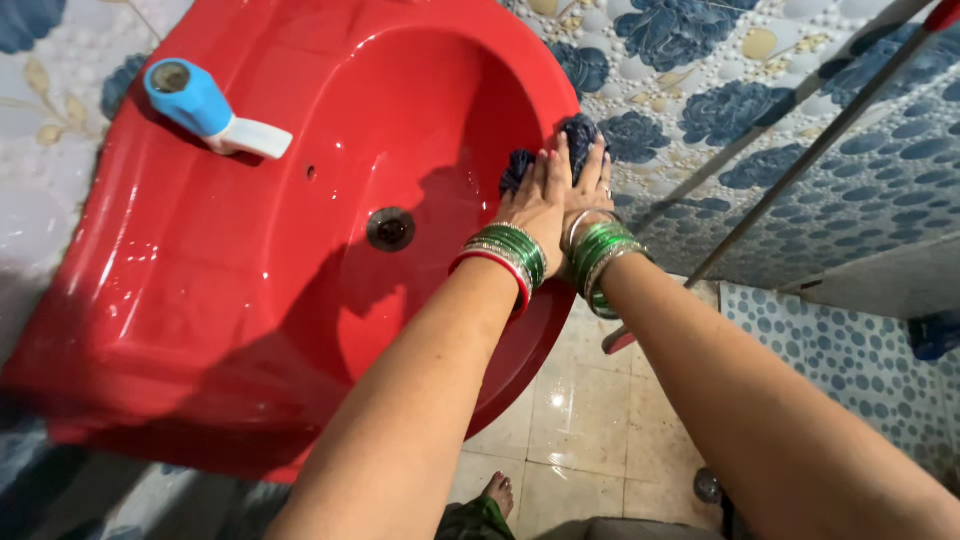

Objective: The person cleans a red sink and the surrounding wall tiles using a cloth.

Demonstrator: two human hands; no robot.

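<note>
Forearms fill the bottom of the view, both stacked with green bangles at the wrist, and we reach up to the sink's (250, 290) right rim. Landmark for everything below: that red sink.

Left hand (537, 200): flat, fingers together, pressed down on a dark blue cloth (578, 135) on the sink's right rim. Right hand (592, 185): same posture, fingers together, pressed on the cloth right beside the left hand, the two touching. Neither hand pinches anything; both bear down palm-first.

Cloth: bunched, sits on the rim where the bowl meets the edge, half hidden under our hands. Part of it pokes out past the fingertips, part shows on the bowl side.

Progress, our read: bowl interior looks glossy and wet, no visible grime around the drain (390, 229) at the sink's centre, so the bowl looks largely wiped. Right rim is the patch in hand now. Left deck of the sink, around the blue-and-white tap (205, 108), shows sheen too, but we can't tell whether it has been wiped. Underside and front lip: not judgeable from this angle.

Right of the sink: a thin pole (800, 165) leans across the blue floral tiles. Below the sink: pale floor tiles (590, 420), wet-looking, with a bare foot (497, 493) on them.
</note>
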